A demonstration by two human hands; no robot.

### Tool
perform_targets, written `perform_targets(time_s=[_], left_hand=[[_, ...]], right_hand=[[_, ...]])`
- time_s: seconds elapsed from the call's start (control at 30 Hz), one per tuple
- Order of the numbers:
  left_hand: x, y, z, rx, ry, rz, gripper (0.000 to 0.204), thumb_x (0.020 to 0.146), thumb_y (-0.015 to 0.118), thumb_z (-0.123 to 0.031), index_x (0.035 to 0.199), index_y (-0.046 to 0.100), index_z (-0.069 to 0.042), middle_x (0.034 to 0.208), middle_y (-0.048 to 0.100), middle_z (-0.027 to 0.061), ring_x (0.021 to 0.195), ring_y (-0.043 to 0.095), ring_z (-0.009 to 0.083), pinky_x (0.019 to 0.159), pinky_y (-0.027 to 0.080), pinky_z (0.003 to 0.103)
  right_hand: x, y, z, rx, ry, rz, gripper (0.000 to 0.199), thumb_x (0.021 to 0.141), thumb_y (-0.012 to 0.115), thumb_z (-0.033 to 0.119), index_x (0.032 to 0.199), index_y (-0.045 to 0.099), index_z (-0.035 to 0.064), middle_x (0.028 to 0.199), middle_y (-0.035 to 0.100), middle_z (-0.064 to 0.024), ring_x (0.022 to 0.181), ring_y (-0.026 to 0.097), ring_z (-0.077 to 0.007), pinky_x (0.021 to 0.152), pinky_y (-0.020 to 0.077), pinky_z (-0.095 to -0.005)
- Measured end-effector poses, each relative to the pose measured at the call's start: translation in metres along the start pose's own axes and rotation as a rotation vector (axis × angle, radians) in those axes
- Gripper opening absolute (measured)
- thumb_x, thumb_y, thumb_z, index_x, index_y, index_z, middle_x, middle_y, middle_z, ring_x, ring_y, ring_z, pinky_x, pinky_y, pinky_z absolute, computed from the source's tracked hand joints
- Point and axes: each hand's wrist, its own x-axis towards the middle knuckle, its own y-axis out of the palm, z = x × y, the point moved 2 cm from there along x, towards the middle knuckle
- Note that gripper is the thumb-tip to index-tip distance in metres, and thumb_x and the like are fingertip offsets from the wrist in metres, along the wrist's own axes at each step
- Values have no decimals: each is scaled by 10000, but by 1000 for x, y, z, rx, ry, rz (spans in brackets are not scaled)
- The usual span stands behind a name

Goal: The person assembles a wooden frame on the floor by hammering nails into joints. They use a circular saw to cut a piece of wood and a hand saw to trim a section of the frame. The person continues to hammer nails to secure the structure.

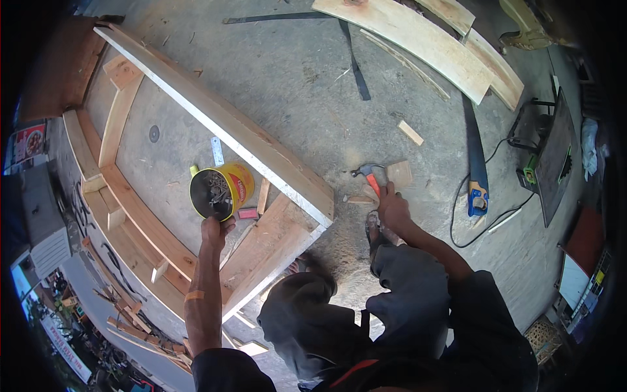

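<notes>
My left hand grips the near rim of a yellow can, which tilts so that its dark mouth faces left. Inside it lie small greyish pieces that look like nails. The can is over the near part of a large wooden frame. To the right of the frame, my right hand is closed around the orange handle of a claw hammer. The hammer's head is low, close to the concrete floor beside a small flat wood piece.
A handsaw lies on the right, near a black cable and a dark tilted table panel. Curved boards rest at the back right. Wood scraps dot the floor, and a pink block sits within the frame.
</notes>
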Motion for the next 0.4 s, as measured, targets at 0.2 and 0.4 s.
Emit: perform_targets(time_s=[0.2, 0.4], left_hand=[[-105, -48, -52, 230, -146, -115, 279, 934, 485, -140, 1060, 677, 20, 867, 731, 170, 611, 704, 241, 545, 586, 347], [-354, -100, -89, -76, -236, -223, 248, 951, 490, -172, 1073, 658, -35, 801, 697, 135, 575, 669, 213, 484, 496, 297]], right_hand=[[-39, -95, -29, 25, 9, 194, 345, 904, 574, 174, 1199, 546, -2, 1113, 663, -233, 971, 707, -420, 852, 566, -502], [-214, -181, -124, 382, 269, 443, 274, 845, 571, 147, 1043, 622, -36, 838, 722, -245, 703, 746, -337, 677, 594, -435]])
